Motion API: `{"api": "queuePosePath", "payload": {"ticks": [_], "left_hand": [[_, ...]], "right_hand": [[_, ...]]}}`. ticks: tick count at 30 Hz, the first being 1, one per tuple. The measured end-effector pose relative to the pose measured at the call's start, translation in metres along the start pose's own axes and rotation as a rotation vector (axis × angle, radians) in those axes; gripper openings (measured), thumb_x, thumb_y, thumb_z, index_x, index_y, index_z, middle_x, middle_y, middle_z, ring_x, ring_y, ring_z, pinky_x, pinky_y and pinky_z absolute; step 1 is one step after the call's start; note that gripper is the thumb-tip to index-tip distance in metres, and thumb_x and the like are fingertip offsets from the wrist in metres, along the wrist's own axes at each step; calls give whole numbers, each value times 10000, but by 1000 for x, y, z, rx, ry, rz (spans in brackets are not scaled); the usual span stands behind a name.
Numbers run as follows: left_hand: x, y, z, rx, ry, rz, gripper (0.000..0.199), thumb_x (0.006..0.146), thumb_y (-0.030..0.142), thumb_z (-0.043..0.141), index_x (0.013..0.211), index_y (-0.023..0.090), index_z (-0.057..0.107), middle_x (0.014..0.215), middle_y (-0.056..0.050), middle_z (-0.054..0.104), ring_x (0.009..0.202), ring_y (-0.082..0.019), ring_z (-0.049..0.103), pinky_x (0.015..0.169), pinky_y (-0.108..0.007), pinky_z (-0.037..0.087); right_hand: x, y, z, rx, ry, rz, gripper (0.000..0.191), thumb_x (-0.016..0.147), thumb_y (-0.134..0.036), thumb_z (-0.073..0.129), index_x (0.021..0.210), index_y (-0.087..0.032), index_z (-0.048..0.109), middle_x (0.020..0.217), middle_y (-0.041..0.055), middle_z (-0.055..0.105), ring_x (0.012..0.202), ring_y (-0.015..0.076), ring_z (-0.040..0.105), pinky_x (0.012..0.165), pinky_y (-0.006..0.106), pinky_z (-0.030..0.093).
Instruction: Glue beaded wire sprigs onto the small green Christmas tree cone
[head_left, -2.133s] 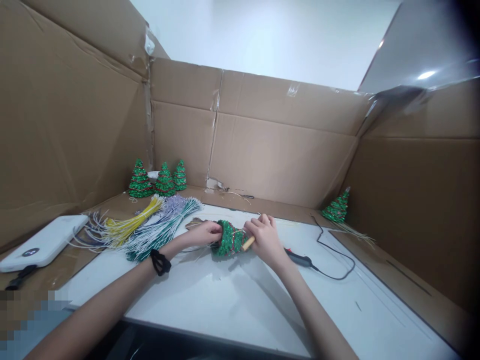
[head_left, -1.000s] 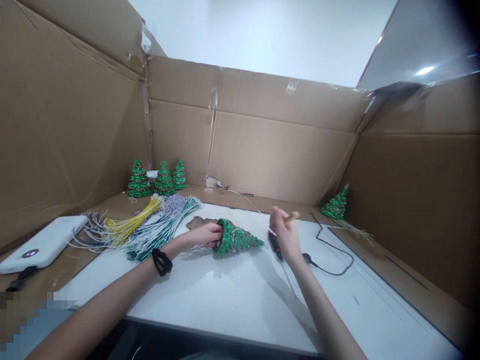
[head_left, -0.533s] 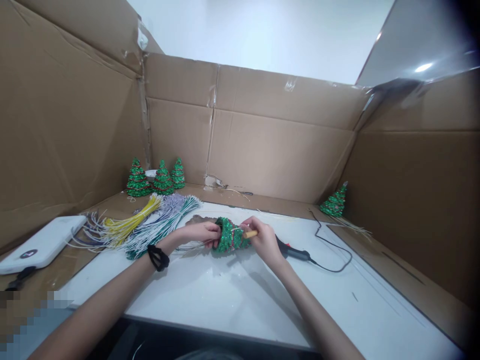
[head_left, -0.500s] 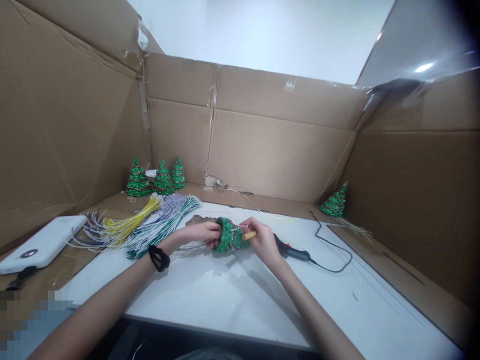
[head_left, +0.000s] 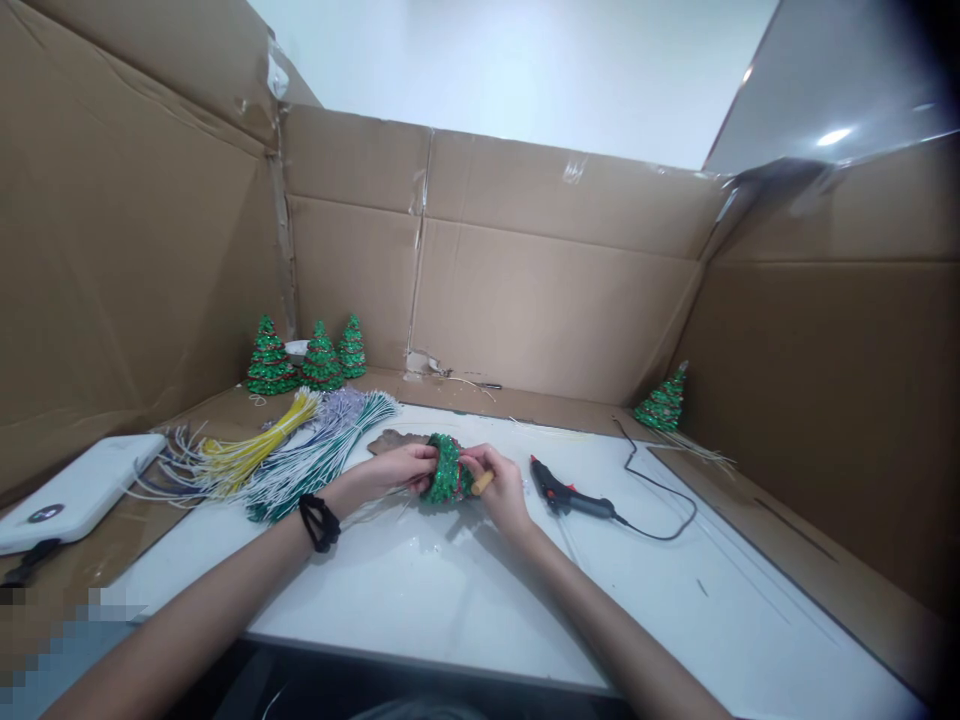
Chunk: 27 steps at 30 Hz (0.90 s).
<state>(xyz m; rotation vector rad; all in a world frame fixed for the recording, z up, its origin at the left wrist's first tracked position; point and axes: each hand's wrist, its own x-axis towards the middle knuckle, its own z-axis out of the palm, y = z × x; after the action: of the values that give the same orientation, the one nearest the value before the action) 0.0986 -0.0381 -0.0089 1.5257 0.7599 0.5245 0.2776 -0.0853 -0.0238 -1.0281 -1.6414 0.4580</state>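
A small green beaded Christmas tree (head_left: pixel 446 472) with red trim lies on its side above the white board, its base toward the left. My left hand (head_left: pixel 411 468) grips it at the base, fingers closed and partly hidden by it. My right hand (head_left: pixel 499 485) is closed round a tool with a short wooden handle (head_left: pixel 482 483). Its fingertips touch the right side of the tree; the tool's working end is hidden. A brown, irregular flat piece (head_left: pixel 394 440) lies just behind my left hand. Thin stems stick out below that hand.
A black glue gun (head_left: pixel 574 495) with its cord lies right of my hands. Bundles of yellow wires (head_left: pixel 262 445) and green-tipped wires (head_left: pixel 330 455) lie left, near a white power bank (head_left: pixel 82 490). Several finished trees (head_left: pixel 321 355) stand back left; another tree (head_left: pixel 664 402) sits right. Cardboard walls (head_left: pixel 555 260) enclose the table.
My right hand has shifted left along the tree, with the wooden handle now angled more. The glue gun shows fully. The whole view has moved slightly.
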Motion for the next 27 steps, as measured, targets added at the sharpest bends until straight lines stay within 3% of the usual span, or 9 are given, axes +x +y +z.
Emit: {"api": "queuePosePath", "payload": {"ticks": [8,17,24,27], "left_hand": [[-2,5,4,-67,-17,-34,169,733,265,602,821,121,601,602,5,577,468,-77,460,492,-226,349],[-2,-1,21,-230,67,-9,216,708,294,663,797,126,560,536,41,522,442,-61,445,457,-203,323],[-2,-1,39,-324,180,28,221,729,319,657,701,135,538,474,44,500,409,-52,419,439,-193,296],[-2,0,43,-343,220,-5,172,736,269,645,701,135,542,456,46,498,402,-57,423,439,-195,296]], "right_hand": [[1,-4,-2,-100,33,28,233,846,-376,492,712,-192,543,648,3,592,588,141,511,564,245,391],[-2,2,-1,-100,5,-26,219,874,-351,467,742,-196,549,693,9,603,626,148,536,590,251,410],[6,-4,-15,-408,33,-221,221,892,-289,466,697,-204,527,724,31,591,718,174,505,653,277,386],[6,-8,-20,-430,20,-230,206,887,-267,486,696,-205,529,706,26,591,716,178,489,652,279,379]]}}
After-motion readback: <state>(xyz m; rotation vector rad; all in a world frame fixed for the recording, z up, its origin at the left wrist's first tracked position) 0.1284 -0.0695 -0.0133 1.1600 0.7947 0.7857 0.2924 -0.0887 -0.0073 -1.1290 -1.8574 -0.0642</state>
